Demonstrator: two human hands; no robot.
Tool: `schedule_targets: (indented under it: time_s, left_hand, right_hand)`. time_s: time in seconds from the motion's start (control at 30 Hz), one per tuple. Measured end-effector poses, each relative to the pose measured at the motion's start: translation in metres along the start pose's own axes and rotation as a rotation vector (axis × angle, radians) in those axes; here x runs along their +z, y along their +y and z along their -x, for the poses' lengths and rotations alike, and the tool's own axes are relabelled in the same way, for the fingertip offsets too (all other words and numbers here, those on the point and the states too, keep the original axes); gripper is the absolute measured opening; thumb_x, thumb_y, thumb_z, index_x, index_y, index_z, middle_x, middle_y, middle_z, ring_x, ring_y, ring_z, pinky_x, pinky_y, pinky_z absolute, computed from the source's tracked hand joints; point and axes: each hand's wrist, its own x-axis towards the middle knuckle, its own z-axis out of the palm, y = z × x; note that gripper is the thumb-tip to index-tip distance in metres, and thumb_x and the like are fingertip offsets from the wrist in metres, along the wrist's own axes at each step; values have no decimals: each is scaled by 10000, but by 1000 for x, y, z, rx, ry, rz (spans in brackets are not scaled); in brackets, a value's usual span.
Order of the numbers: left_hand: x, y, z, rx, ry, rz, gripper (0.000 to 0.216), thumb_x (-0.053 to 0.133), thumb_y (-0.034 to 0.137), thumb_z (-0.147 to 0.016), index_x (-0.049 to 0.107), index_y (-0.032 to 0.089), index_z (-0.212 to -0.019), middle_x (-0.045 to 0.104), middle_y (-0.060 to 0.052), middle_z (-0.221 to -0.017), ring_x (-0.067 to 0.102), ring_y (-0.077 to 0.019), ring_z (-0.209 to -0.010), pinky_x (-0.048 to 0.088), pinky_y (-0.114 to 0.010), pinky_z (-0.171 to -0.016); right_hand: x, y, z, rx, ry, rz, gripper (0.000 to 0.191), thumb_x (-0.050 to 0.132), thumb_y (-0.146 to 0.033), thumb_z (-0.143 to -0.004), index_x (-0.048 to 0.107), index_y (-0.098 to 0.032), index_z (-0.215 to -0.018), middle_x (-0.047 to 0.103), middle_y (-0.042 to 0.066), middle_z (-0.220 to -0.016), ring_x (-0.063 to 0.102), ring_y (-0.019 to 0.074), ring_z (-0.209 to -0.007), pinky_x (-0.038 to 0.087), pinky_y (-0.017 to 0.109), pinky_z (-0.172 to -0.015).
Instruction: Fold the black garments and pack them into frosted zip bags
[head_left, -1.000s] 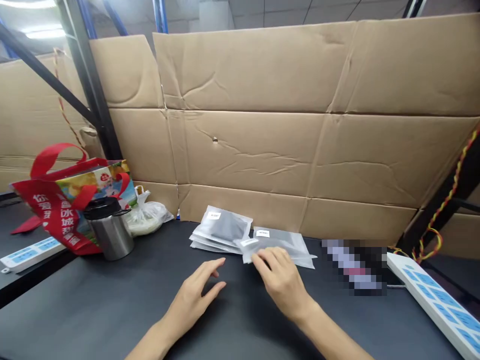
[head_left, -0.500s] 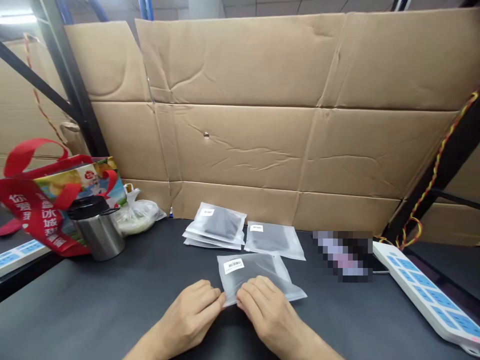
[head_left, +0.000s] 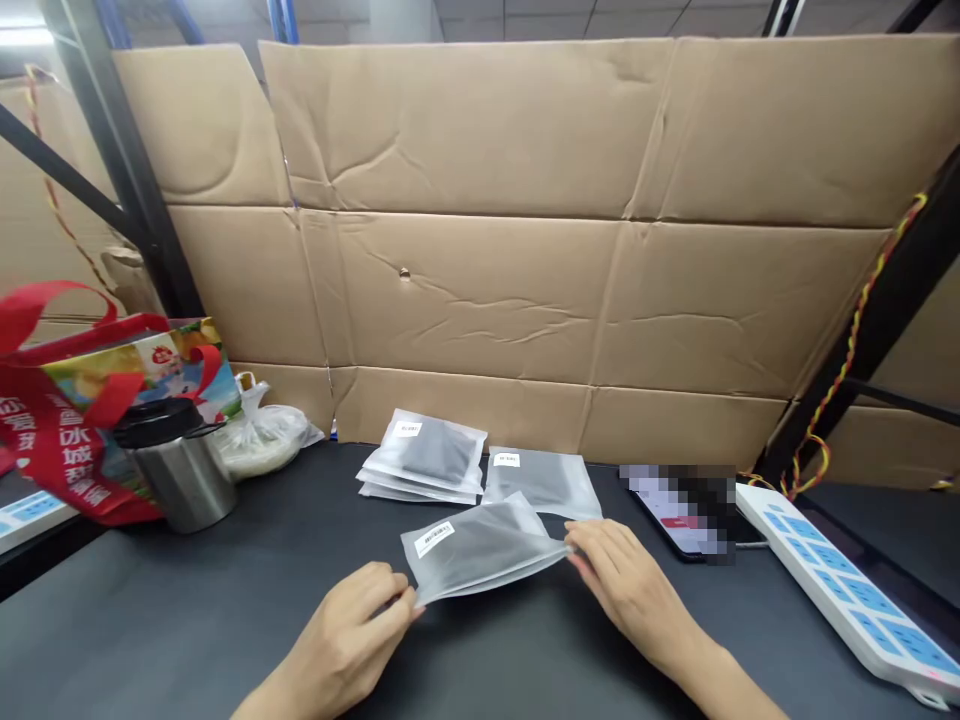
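Between my hands is a frosted plastic bag with a white barcode label at its upper left and something dark inside. My left hand pinches its lower left corner. At the right end, my right hand pinches the other near corner. The near edge shows two layers and is raised off the table. Behind it lies a stack of similar labelled bags, and to the right of the stack a single frosted bag, partly covered by the held one.
A steel cup with a black lid stands at left by a red carry bag and a knotted plastic bag. At right lie a phone and a white power strip. A cardboard wall closes the back.
My right hand has moved right along the near edge to the bag's right corner. The bag has turned and its near edge has lifted. My left hand has shifted slightly left, still on its corner.
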Motion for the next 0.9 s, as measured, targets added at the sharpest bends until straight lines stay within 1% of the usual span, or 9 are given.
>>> schedule_targets:
  time_s: [0.1,0.27,0.4,0.57,0.63,0.67,0.77,0.83,0.9]
  left_hand:
    - [1,2,1,-21,2,21,143,478,67,-904,571,177,-907,597,-63,-801,559,-164,-700,460,-278,-652]
    - [2,6,-1,12,-24,10,140,484,71,-900,573,176,-922,604,-68,-796,565,-170,-700,468,-284,-662]
    - [1,7,-2,20,-26,-21,146,477,81,-900,588,176,-916,619,-72,-794,573,-169,-694,483,-287,-672]
    - [1,15,-3,16,-63,16,163,489,101,-897,606,204,-944,651,-68,-836,600,-176,-717,499,-292,-699]
    - [1,18,-3,-153,-73,138,93,548,224,-897,597,230,-975,647,-54,-846,613,-181,-725,511,-284,-686]
    - [1,18,-2,-315,-85,243,120,555,317,-897,580,239,-983,639,-39,-813,619,-179,-694,518,-276,-650]
    - [2,9,-3,-1021,-140,674,395,444,613,-869,484,232,-961,606,3,-673,619,-187,-505,504,-280,-442]
    - [4,-1,-4,-1384,-181,965,484,424,690,-830,435,220,-949,624,1,-647,627,-205,-451,495,-296,-395]
    - [9,-8,-4,-1484,-164,1146,519,580,654,-755,433,209,-975,647,-3,-656,652,-205,-500,502,-281,-441]
  right_hand:
    - [-3,-18,-7,-70,31,-43,227,540,-176,-912,558,-134,-1134,660,115,-1022,611,228,-958,501,393,-837]
    - [2,-47,-14,-109,1,-108,224,470,-56,-904,596,-137,-1070,680,83,-933,629,201,-851,529,357,-750]
    - [2,-57,-16,-50,-66,-220,203,427,-89,-917,614,-152,-967,629,116,-1188,576,224,-1124,512,357,-926]
    - [14,-68,-30,5,-83,-112,341,483,-140,-896,530,-124,-1234,618,131,-1231,589,250,-1124,532,373,-920]
    - [24,-71,-36,-22,-86,-18,393,531,-98,-838,535,-101,-1231,648,146,-1164,607,288,-1078,528,422,-912]
    - [28,-72,-38,-34,-87,2,385,535,-70,-815,557,-101,-1198,661,146,-1128,618,289,-1047,532,423,-894]
    - [33,-73,-40,-17,-69,-40,345,487,-22,-803,587,-111,-1122,691,111,-957,660,245,-875,561,362,-754]
    - [31,-75,-37,-4,-39,-110,338,452,-29,-814,577,-107,-1118,682,82,-852,658,219,-762,554,330,-671]
    - [27,-79,-33,-44,-23,-183,326,445,-48,-821,566,-106,-1119,675,66,-812,648,206,-720,543,310,-650]
